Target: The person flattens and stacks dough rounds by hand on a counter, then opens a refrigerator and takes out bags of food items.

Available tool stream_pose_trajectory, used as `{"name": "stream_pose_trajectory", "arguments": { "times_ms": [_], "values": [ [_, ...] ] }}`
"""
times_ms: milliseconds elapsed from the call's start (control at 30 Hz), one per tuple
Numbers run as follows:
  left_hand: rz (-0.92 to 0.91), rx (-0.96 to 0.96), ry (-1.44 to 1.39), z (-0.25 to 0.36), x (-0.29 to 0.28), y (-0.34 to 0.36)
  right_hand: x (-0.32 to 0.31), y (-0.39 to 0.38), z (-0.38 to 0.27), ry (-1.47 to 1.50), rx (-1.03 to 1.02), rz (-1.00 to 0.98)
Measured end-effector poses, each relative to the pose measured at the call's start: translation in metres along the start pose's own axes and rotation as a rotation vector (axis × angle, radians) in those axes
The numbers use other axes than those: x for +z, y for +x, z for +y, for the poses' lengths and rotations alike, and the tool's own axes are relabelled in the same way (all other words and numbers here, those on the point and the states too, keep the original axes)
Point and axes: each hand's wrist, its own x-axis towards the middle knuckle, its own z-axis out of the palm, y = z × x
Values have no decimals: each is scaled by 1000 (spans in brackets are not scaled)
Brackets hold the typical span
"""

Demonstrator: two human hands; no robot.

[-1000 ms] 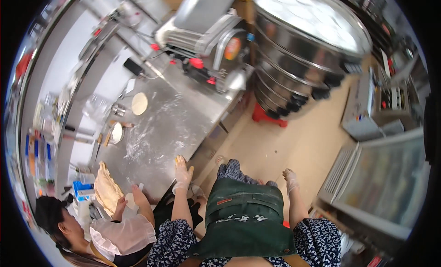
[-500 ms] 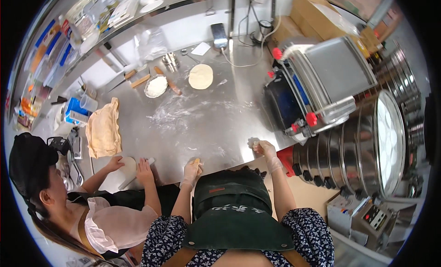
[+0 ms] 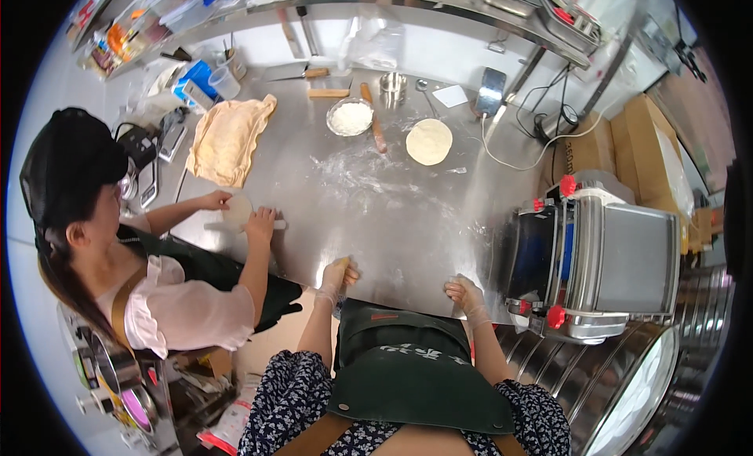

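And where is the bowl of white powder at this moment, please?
In the head view, the bowl of white powder is on the far part of the steel table, slightly left of the picture's middle, directly left of the wooden rolling pin.

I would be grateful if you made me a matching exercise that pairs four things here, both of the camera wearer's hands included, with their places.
Things
1. Left gloved hand
2. Right gloved hand
3. Untouched round dough sheet
4. Large folded-looking dough slab

Places
A. Just right of the brown wooden rod
B. By the table's front edge, nearer the red-knobbed machine
C. Beside the blue-and-white carton
D. By the front edge, nearer the co-worker

Right pairs: 1-D, 2-B, 3-A, 4-C.
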Motion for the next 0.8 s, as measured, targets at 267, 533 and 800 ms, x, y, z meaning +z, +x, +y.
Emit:
{"name": "stream_pose_trajectory", "arguments": {
  "times_ms": [267, 533, 800],
  "values": [
    [27, 7, 51, -12, -9, 20, -26, 40, -2, -82, 158, -159],
    [135, -15, -44, 27, 1, -19, 31, 16, -28, -324, 201, 4],
    [111, -10, -35, 19, -1, -11, 39, 2, -33, -345, 151, 22]
  ]
}}
